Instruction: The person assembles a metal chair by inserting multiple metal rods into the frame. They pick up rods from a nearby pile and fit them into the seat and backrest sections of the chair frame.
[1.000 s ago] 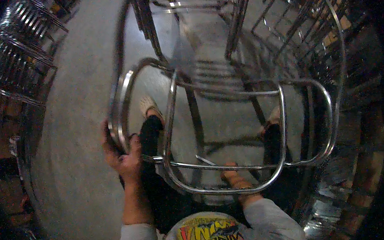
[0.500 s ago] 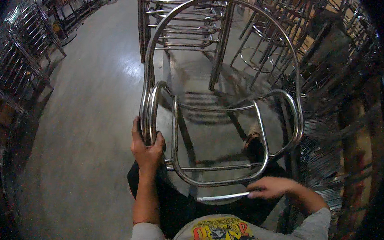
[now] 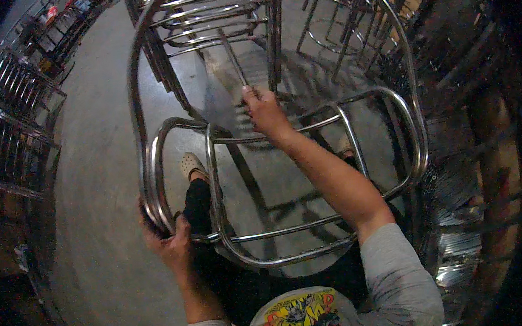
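Observation:
A shiny bent-tube metal chair frame [image 3: 286,228] stands tilted before me, its big hoop rising toward the far side. My left hand [image 3: 173,246] is closed round the doubled tubes at the frame's left side. In my right hand [image 3: 265,112] is a short, straight metal tube [image 3: 235,60], gripped near its close end and pointing away from me. My right forearm reaches over the seat part of the frame, inside the hoop. Whether the tube touches anything at its far end, I cannot tell.
A stack of metal frames with cross rungs [image 3: 213,13] stands just beyond the hoop. More stacked frames [image 3: 17,127] line the left side, and stools or frames with ring bars [image 3: 348,29] stand far right. Dark, blurred metal parts [image 3: 464,258] lie close on my right.
My right hand has swung forward and up with the metal tube, from near my lap to over the frame. The chair frame and left hand have shifted left and nearer in view.

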`<state>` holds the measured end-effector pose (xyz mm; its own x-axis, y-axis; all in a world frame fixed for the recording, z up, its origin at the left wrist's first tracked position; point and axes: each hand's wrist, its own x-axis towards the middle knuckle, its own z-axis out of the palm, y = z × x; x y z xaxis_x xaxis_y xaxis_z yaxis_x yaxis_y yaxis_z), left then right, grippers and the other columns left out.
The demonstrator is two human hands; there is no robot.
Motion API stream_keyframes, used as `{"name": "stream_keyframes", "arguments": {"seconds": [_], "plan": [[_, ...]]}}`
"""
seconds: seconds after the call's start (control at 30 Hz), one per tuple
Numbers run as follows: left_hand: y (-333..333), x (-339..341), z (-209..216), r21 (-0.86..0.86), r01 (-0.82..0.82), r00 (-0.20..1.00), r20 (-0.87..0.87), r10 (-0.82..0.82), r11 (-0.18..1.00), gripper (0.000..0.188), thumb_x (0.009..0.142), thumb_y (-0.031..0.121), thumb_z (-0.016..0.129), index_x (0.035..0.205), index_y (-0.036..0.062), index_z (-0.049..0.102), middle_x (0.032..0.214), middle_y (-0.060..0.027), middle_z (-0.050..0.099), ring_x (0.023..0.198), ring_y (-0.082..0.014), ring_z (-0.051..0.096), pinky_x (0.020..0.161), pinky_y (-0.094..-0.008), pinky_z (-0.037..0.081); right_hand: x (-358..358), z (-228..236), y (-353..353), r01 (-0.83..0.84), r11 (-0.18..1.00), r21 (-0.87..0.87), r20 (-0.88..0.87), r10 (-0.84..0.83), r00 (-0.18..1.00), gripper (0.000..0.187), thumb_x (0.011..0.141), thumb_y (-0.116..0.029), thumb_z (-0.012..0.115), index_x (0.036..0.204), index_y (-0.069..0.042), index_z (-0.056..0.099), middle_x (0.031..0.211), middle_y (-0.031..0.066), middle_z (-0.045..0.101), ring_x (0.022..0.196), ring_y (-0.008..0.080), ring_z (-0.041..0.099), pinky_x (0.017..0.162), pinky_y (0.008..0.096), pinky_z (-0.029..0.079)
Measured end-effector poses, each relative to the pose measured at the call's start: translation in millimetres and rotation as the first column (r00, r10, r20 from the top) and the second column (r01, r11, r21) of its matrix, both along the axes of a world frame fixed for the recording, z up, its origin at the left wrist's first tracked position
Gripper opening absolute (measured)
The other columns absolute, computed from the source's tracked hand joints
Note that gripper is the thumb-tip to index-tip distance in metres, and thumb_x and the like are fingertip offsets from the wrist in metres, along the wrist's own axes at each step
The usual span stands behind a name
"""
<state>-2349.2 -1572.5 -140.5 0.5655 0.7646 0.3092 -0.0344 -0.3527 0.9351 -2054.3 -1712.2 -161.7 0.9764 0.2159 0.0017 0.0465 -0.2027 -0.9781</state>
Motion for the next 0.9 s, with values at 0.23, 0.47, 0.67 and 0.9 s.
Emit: {"name": "stream_keyframes", "arguments": {"seconds": [0.23, 0.47, 0.67, 0.9], "plan": [[12.2, -11.2, 0.1, 0.06, 0.038, 0.998, -0.048, -0.035, 0.997, 0.079, 0.075, 0.008, 0.069, 0.145, -0.003, 0.034, 0.138, -0.014, 0.046, 0.115, -0.0204, 0.051, 0.09, -0.0273, 0.045, -70.6, -72.9, -9.2, 0.035, 0.999, -0.041, 0.03, -0.033, 0.999, 0.039, 0.099, -0.038, 0.048, 0.094, -0.001, 0.059, 0.077, 0.0159, 0.058, 0.071, 0.026, 0.052, 0.07, 0.0384, 0.044], [8.1, -19.9, 11.4, -0.041, -0.036, 0.985, -0.169, 0.029, 0.999, 0.084, 0.073, 0.015, 0.071, 0.145, -0.0037, 0.032, 0.135, -0.015, 0.047, 0.115, -0.0218, 0.051, 0.096, -0.0303, 0.042, -13.3, -31.2, 34.0, 0.157, 0.987, -0.04, 0.317, -0.137, 0.939, 0.043, 0.098, -0.04, 0.049, 0.088, 0.0, 0.059, 0.07, 0.01, 0.055, 0.068, 0.0212, 0.051, 0.065, 0.0376, 0.043], [7.6, -18.5, 16.8, 0.075, 0.016, 0.996, -0.084, -0.01, 0.997, 0.087, 0.071, 0.01, 0.07, 0.147, -0.0026, 0.03, 0.133, -0.0148, 0.048, 0.111, -0.022, 0.053, 0.096, -0.0324, 0.042, 79.0, 64.9, 46.3, 0.097, 0.995, -0.031, 0.429, -0.075, 0.9, 0.044, 0.099, -0.039, 0.05, 0.082, 0.0, 0.06, 0.061, 0.0044, 0.053, 0.058, 0.0161, 0.048, 0.057, 0.0354, 0.04], [12.2, -24.0, 13.4, 0.075, 0.022, 0.997, -0.081, -0.016, 0.997, 0.088, 0.071, 0.013, 0.071, 0.146, -0.0025, 0.03, 0.134, -0.0172, 0.049, 0.118, -0.0259, 0.051, 0.101, -0.0346, 0.04, 89.2, 95.5, 42.4, 0.071, 0.997, -0.019, 0.39, -0.058, 0.919, 0.049, 0.099, -0.045, 0.048, 0.087, 0.001, 0.061, 0.06, 0.0031, 0.051, 0.058, 0.0149, 0.047, 0.057, 0.0352, 0.04]]}}
